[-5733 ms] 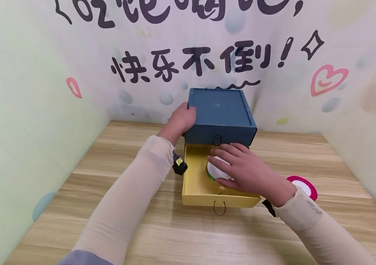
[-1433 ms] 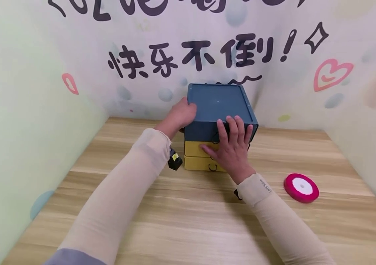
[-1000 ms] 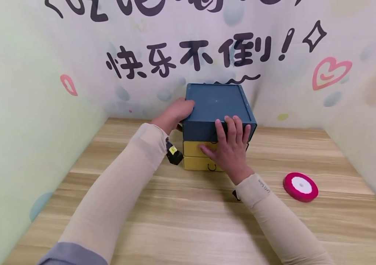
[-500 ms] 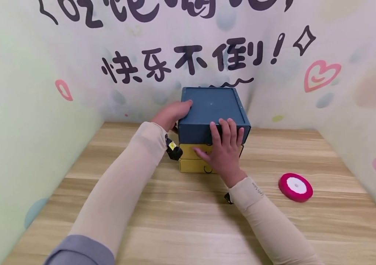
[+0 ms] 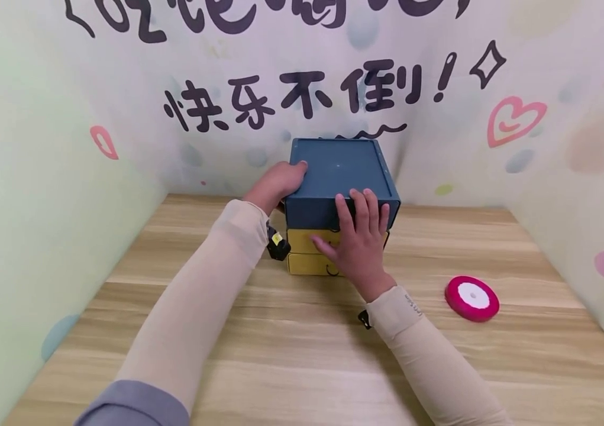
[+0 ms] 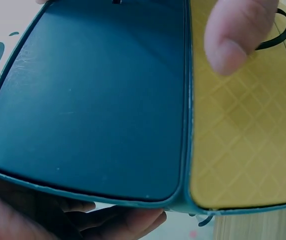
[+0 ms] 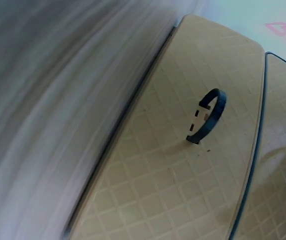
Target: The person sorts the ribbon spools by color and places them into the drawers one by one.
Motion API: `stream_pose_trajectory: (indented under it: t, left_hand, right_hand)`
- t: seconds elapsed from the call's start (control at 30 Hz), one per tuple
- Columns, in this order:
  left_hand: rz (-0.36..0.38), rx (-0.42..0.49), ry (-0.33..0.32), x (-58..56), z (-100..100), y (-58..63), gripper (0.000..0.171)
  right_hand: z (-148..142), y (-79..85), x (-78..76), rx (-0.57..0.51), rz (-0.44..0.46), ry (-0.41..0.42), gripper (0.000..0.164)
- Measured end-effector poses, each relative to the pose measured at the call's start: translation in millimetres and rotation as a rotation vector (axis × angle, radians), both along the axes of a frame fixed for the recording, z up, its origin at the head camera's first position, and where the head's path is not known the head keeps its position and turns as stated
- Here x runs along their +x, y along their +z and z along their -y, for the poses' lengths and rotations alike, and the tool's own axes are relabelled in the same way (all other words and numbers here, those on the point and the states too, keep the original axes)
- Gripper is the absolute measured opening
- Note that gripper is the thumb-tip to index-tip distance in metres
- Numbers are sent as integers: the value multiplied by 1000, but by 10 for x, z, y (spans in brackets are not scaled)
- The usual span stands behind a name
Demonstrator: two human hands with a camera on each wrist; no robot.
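Note:
A drawer box (image 5: 341,168) with a dark blue top drawer and two yellow drawers (image 5: 304,264) below stands at the back of the table, all drawers pushed in. My left hand (image 5: 280,180) grips its left side, thumb on the top edge; in the left wrist view some fingers (image 6: 128,222) show beyond the box's side. My right hand (image 5: 361,245) lies spread against the front, fingertips on the blue drawer, thumb over the upper yellow one. The right wrist view shows the yellow fronts with dark loop handles (image 7: 213,117). The drawers' insides are hidden.
A magenta ribbon spool (image 5: 472,299) with a white centre lies on the wooden table (image 5: 280,355), right of the box. A printed backdrop (image 5: 259,59) stands close behind, and pale walls (image 5: 25,177) close in both sides.
The upper yellow drawer, earlier pulled out with a round white-and-green thing inside, is now in. My right hand went from that drawer's inside to the box front. Lately both hands barely move.

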State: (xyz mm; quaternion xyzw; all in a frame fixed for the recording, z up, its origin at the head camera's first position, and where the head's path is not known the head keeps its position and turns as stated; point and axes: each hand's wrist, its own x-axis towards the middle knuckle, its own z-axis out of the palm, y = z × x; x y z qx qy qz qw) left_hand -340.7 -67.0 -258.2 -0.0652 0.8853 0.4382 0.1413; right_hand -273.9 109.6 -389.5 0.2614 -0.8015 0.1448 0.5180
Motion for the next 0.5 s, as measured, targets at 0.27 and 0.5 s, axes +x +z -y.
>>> stream_pose_trajectory:
  t: [0.27, 0.5]
  left_hand:
    - [-2, -4, 2, -10, 38, -12, 67]
    - [-6, 9, -17, 10, 11, 10, 66]
  right_hand:
    - [-11, 139, 143, -7, 119, 61, 80]
    - [-215, 341, 376, -175, 282, 332, 41]
